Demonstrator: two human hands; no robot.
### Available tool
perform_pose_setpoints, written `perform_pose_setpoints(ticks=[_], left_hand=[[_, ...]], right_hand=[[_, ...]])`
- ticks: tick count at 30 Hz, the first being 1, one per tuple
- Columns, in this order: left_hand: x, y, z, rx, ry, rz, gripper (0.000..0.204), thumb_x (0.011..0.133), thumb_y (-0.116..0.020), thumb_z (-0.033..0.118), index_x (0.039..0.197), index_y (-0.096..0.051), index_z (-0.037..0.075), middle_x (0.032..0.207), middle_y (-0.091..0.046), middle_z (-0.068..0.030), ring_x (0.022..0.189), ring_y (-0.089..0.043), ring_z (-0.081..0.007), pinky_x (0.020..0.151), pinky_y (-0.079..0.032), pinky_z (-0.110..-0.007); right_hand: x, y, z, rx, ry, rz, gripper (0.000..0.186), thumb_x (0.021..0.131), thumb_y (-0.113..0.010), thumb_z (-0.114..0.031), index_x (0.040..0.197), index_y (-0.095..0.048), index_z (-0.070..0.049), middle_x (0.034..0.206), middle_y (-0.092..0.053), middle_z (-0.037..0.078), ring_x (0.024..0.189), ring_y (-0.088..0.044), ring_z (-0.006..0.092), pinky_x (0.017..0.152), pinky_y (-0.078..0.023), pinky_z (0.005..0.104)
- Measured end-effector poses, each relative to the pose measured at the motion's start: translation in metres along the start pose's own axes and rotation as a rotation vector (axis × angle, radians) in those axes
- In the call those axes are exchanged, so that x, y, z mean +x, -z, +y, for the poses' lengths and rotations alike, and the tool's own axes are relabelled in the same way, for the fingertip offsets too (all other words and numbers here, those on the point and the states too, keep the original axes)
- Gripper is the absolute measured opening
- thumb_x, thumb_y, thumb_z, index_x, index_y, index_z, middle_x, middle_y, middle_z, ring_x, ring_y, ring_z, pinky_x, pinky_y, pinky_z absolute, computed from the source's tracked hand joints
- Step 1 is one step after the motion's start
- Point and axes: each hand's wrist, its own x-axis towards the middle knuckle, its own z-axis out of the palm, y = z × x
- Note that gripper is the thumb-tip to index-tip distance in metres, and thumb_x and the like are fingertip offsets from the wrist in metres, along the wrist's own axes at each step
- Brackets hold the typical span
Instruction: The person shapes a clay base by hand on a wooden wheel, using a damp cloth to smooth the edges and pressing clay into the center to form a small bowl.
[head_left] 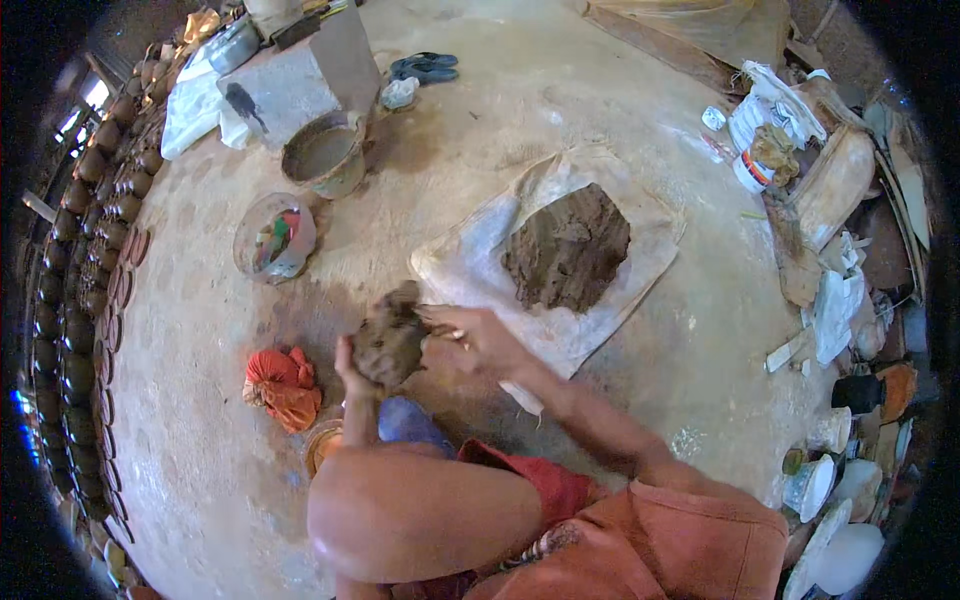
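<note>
A rough lump of wet brown clay point(390, 345) is held up in front of my bent knee, slightly smeared by motion. My left hand point(358, 378) cups it from below and from the left, thumb upright along its side. Against the lump's right side is my right hand point(468, 342), its fingers curled in; whatever lies inside them is hidden. To the right, a larger mound of dark clay point(568, 248) rests on a spread whitish sheet point(460, 262).
Left of my hands lies a bundled orange-red cloth point(283, 388). Beyond it stand a clear tub point(275, 238) with coloured things inside and a bucket of murky water point(325, 155). Stacked dark pots point(75, 330) line the left edge; bags and boards point(835, 190) crowd the right.
</note>
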Motion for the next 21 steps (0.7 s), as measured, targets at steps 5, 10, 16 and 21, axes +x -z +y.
perform_pose_setpoints(ticks=[5, 10, 16, 21], left_hand=[[-0.089, 0.171, 0.018, -0.214, -0.161, 0.554, 0.075, 0.098, -0.050, 0.062, 0.152, -0.048, 0.009, 0.148, -0.057, -0.0153, 0.131, -0.056, -0.0395, 0.109, -0.048, -0.051], [-0.106, 0.118, -0.004, -0.376, -0.172, 0.502, 0.074, 0.098, -0.051, 0.061, 0.150, -0.050, 0.008, 0.146, -0.058, -0.0155, 0.129, -0.058, -0.0385, 0.108, -0.049, -0.051], [-0.118, 0.119, -0.019, -0.380, -0.222, 0.540, 0.074, 0.098, -0.051, 0.060, 0.150, -0.050, 0.007, 0.146, -0.058, -0.0157, 0.128, -0.059, -0.0381, 0.108, -0.049, -0.051], [-0.119, 0.081, -0.062, -0.399, -0.204, 0.517, 0.074, 0.098, -0.051, 0.060, 0.149, -0.051, 0.006, 0.145, -0.059, -0.0160, 0.127, -0.059, -0.0377, 0.107, -0.049, -0.051]], right_hand=[[0.102, 0.093, 0.011, -1.358, -0.092, -0.195, 0.090, 0.066, -0.090, -0.053, 0.129, -0.062, 0.005, 0.142, -0.058, 0.021, 0.137, -0.051, 0.0370, 0.113, -0.041, 0.0526], [0.117, 0.189, 0.102, -1.846, -0.291, -0.693, 0.111, 0.046, -0.098, -0.053, 0.133, -0.059, 0.005, 0.139, -0.058, 0.016, 0.133, -0.051, 0.0360, 0.112, -0.041, 0.0575], [0.130, 0.205, 0.138, -1.783, -0.241, -0.803, 0.064, 0.043, -0.099, -0.043, 0.093, -0.081, -0.007, 0.108, -0.077, 0.015, 0.107, -0.072, 0.0323, 0.090, -0.059, 0.0415], [0.141, 0.178, 0.124, -1.748, -0.481, -0.834, 0.047, 0.053, -0.094, -0.029, 0.095, -0.081, -0.010, 0.105, -0.078, 0.012, 0.098, -0.075, 0.0308, 0.083, -0.060, 0.0438]])
